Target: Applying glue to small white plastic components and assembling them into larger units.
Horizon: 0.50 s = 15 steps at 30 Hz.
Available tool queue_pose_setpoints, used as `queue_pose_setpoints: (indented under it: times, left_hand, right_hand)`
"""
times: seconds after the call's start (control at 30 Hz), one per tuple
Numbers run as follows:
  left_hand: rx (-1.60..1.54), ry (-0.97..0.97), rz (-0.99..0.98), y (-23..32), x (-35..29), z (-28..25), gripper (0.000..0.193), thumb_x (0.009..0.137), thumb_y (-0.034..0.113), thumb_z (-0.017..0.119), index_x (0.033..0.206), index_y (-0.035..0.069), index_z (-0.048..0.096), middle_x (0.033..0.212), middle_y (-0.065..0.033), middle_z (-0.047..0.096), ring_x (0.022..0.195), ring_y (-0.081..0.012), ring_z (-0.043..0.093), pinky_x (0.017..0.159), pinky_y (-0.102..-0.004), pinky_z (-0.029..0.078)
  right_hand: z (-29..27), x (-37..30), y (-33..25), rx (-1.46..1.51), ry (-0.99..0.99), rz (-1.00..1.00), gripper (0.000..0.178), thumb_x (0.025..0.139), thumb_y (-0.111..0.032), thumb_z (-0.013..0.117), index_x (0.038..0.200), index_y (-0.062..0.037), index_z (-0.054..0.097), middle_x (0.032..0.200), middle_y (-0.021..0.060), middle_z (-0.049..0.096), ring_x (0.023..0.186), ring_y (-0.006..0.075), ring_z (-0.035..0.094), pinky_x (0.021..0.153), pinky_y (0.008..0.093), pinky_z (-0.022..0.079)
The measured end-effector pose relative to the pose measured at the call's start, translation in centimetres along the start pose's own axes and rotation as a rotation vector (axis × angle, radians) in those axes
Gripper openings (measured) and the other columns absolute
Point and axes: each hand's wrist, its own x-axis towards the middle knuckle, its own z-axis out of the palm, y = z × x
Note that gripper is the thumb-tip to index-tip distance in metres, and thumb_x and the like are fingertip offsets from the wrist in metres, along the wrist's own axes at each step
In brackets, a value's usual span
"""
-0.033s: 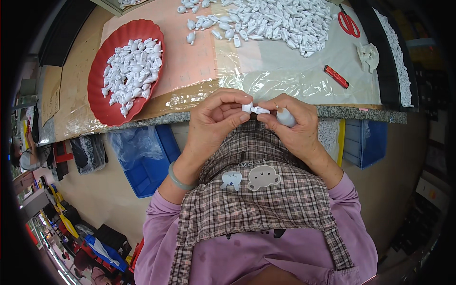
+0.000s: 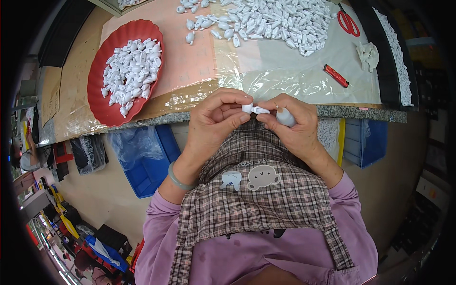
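Note:
Just past the table's front edge, my two hands meet over a small white plastic piece (image 2: pixel 260 110). The rounded end of that piece is pinched between thumb and fingers of my left hand (image 2: pixel 207 114). Thumb and index finger of my right hand (image 2: pixel 304 124) close on its narrow end. A small pale squeeze bottle with a thin tip (image 2: pixel 285 117) is also held in my right hand, its tip pointing up and away from the piece. Part of the bottle is hidden by the fingers.
A red scalloped plate (image 2: pixel 97 97) at left holds many similar white pieces. More lie in a heap (image 2: pixel 285 23) at the back. Red-handled scissors (image 2: pixel 348 23), a red stick-like object (image 2: pixel 336 76) and a crumpled white cloth (image 2: pixel 367 57) lie right. A blue bin (image 2: pixel 142 178) stands below.

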Motion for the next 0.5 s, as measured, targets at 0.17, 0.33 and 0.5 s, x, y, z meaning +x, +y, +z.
queue_pose_setpoints:
  times: [0.17,0.33,0.5]
  left_hand:
    - [0.055,-0.032,0.028,-0.27,0.09,-0.01,0.027,0.078,-0.013,0.064,0.103,-0.005,0.061,0.112,-0.0132,0.056,0.106,-0.0213,0.059,0.092,-0.0302,0.052]
    - [0.057,-0.063,0.037,-0.31,0.23,0.13,0.029,0.079,-0.013,0.062,0.107,-0.005,0.06,0.111,-0.0109,0.054,0.104,-0.0181,0.059,0.091,-0.0272,0.052]
    - [0.071,-0.053,0.041,-0.11,-0.2,0.52,0.029,0.078,-0.014,0.063,0.106,-0.005,0.061,0.109,-0.0115,0.055,0.102,-0.0195,0.06,0.09,-0.028,0.053]
  right_hand:
    - [-0.21,-0.05,0.35,-0.003,-0.009,-0.013,0.022,0.071,0.002,0.075,0.091,-0.0003,0.067,0.078,0.0063,0.067,0.066,0.0122,0.063,0.059,0.0241,0.049]
    - [-0.22,-0.56,0.86,0.144,-0.023,0.13,0.022,0.072,0.001,0.075,0.092,-0.001,0.067,0.079,0.0066,0.067,0.066,0.0129,0.064,0.057,0.024,0.048]
    - [-0.48,-0.4,0.76,0.033,-0.013,-0.131,0.022,0.071,0.001,0.075,0.091,-0.0017,0.067,0.079,0.0089,0.067,0.067,0.0161,0.065,0.057,0.0254,0.048]
